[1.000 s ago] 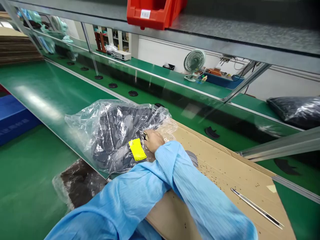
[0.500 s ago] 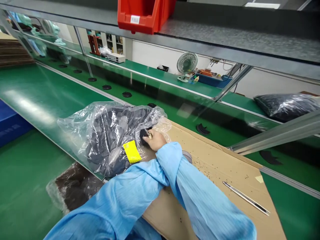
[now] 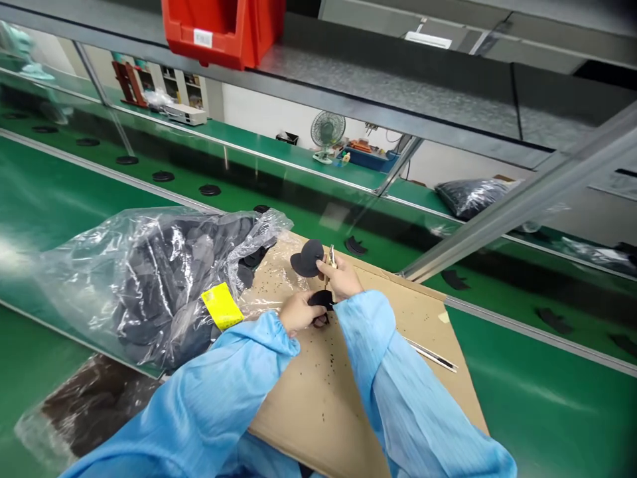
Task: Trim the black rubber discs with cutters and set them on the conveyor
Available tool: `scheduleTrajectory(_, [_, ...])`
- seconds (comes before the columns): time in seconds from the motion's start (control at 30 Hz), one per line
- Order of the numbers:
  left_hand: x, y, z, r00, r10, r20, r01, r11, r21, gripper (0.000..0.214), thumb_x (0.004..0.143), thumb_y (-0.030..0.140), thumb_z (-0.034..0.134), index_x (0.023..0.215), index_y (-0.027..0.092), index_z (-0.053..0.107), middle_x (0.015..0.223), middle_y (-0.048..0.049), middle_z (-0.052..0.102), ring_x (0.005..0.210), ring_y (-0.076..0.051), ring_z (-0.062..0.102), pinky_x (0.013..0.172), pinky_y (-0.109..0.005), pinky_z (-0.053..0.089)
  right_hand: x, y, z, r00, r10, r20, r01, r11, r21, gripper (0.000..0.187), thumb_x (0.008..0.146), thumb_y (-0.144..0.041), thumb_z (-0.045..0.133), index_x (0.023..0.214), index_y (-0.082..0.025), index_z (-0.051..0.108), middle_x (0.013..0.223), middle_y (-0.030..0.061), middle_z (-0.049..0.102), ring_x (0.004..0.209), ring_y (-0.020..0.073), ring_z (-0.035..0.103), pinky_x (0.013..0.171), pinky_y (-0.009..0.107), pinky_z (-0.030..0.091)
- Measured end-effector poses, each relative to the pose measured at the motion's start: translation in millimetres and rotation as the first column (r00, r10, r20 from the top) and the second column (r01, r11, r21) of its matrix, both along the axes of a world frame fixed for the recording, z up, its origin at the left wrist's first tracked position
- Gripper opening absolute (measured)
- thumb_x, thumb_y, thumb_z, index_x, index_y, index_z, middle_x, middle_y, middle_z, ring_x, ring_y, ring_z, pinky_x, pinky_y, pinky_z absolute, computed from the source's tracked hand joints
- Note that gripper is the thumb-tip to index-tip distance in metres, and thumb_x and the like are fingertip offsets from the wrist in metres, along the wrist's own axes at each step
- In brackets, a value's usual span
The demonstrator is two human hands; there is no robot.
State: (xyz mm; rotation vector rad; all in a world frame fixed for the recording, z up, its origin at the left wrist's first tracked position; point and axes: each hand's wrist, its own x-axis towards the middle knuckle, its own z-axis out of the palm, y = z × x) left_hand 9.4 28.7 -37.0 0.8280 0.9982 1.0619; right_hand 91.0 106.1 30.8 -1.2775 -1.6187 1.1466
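Observation:
My right hand is closed in a pinch on a dark round flat piece, held just above the cardboard sheet. A small shiny metal tool shows between its fingers. Just below it, my left hand is closed on a smaller dark piece. Both arms wear light blue sleeves. To the left lies a clear plastic bag full of dark pieces, its mouth open toward my hands, with a yellow label on it.
A thin metal rod or tweezers lies on the cardboard to the right. Green belts run past with dark pieces on them. A red bin sits on the shelf above. A dark bag lies lower left.
My hand has come away from the bag's mouth with a dark piece. Both hands now meet over the cardboard, uncrossed. The view has swung right.

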Motion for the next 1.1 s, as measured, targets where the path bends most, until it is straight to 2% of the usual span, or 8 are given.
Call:
scheduleTrajectory(0.17, [-3, -3, 3.2, 0.995, -0.008, 0.099, 0.009, 1.000, -0.013, 0.031, 0.070, 0.026, 0.068, 0.097, 0.012, 0.059, 0.060, -0.0031, 0.061, 0.052, -0.012, 0.060, 0.050, -0.022, 0.048, 41, -15, 6.1, 0.990, -0.136, -0.022, 0.138, 0.987, 0.077, 0.027, 0.068, -0.043, 0.059, 0.072, -0.019, 0.047, 0.059, -0.0037, 0.047, 0.054, 0.0121, 0.046, 0.058, 0.028, 0.044])
scheduleTrajectory(0.27, [-5, -5, 8.8, 0.984, 0.033, 0.173, -0.023, 0.998, -0.059, 0.038, 0.073, 0.032, 0.067, 0.105, 0.014, 0.055, 0.068, -0.0052, 0.064, 0.057, -0.015, 0.063, 0.048, -0.022, 0.049, 65, -39, 3.9, 0.965, -0.233, 0.116, 0.176, 0.913, 0.368, 0.017, 0.076, -0.036, 0.056, 0.079, -0.019, 0.052, 0.070, 0.0005, 0.055, 0.066, 0.0158, 0.052, 0.068, 0.032, 0.045])
scheduleTrajectory(0.43, [-9, -7, 16.1, 0.967, -0.026, 0.253, 0.059, 0.990, -0.125, 0.037, 0.075, 0.032, 0.065, 0.105, 0.013, 0.055, 0.075, -0.0086, 0.065, 0.060, -0.017, 0.065, 0.049, -0.024, 0.052, 86, -77, -20.8, 0.938, -0.217, 0.271, -0.047, 0.693, 0.720, 0.016, 0.076, -0.011, 0.047, 0.085, -0.021, 0.055, 0.092, 0.0076, 0.062, 0.091, 0.0216, 0.056, 0.084, 0.040, 0.045])
scheduleTrajectory(0.6, [-9, -14, 21.8, 0.966, -0.098, 0.238, 0.130, 0.984, -0.122, 0.046, 0.075, 0.049, 0.063, 0.101, 0.011, 0.062, 0.078, -0.0097, 0.065, 0.060, -0.015, 0.063, 0.049, -0.023, 0.052, 88, -82, -43.6, 0.917, -0.176, 0.357, -0.186, 0.604, 0.775, 0.023, 0.073, -0.004, 0.043, 0.080, -0.021, 0.056, 0.090, 0.0069, 0.064, 0.088, 0.0212, 0.054, 0.081, 0.040, 0.045])
scheduleTrajectory(0.77, [-6, -17, 22.7, 0.990, -0.019, 0.140, 0.030, 0.997, -0.075, 0.052, 0.062, 0.035, 0.079, 0.106, 0.014, 0.059, 0.089, -0.0086, 0.066, 0.068, -0.016, 0.063, 0.052, -0.024, 0.054, 86, -88, -44.1, 0.952, -0.224, 0.208, 0.023, 0.731, 0.682, 0.017, 0.080, -0.012, 0.046, 0.088, -0.020, 0.058, 0.103, 0.0098, 0.059, 0.098, 0.0223, 0.055, 0.085, 0.040, 0.045])
scheduleTrajectory(0.87, [-3, -17, 21.5, 0.992, 0.028, 0.125, -0.021, 0.998, -0.062, 0.053, 0.063, 0.035, 0.078, 0.108, 0.015, 0.058, 0.098, -0.0107, 0.065, 0.075, -0.018, 0.064, 0.056, -0.027, 0.055, 84, -94, -43.0, 0.959, -0.283, 0.008, 0.250, 0.859, 0.448, 0.015, 0.085, -0.026, 0.050, 0.097, -0.020, 0.056, 0.092, 0.0071, 0.061, 0.085, 0.0194, 0.059, 0.077, 0.035, 0.049])
scheduleTrajectory(0.93, [-1, -18, 20.6, 0.991, 0.046, 0.125, -0.040, 0.998, -0.047, 0.052, 0.064, 0.036, 0.077, 0.108, 0.015, 0.058, 0.100, -0.0110, 0.065, 0.077, -0.019, 0.065, 0.058, -0.028, 0.055, 82, -97, -42.9, 0.972, -0.233, -0.023, 0.229, 0.924, 0.306, 0.017, 0.084, -0.033, 0.054, 0.095, -0.020, 0.056, 0.079, 0.0026, 0.061, 0.071, 0.0162, 0.057, 0.068, 0.030, 0.048])
scheduleTrajectory(1.1, [2, -21, 16.5, 0.987, 0.041, 0.155, -0.047, 0.998, 0.035, 0.049, 0.067, 0.036, 0.075, 0.108, 0.014, 0.060, 0.103, -0.0116, 0.065, 0.086, -0.023, 0.064, 0.072, -0.036, 0.055, 77, -101, -43.7, 0.972, -0.230, 0.043, 0.210, 0.940, 0.270, 0.017, 0.078, -0.035, 0.062, 0.082, -0.019, 0.056, 0.073, 0.0014, 0.060, 0.067, 0.0150, 0.055, 0.067, 0.029, 0.047])
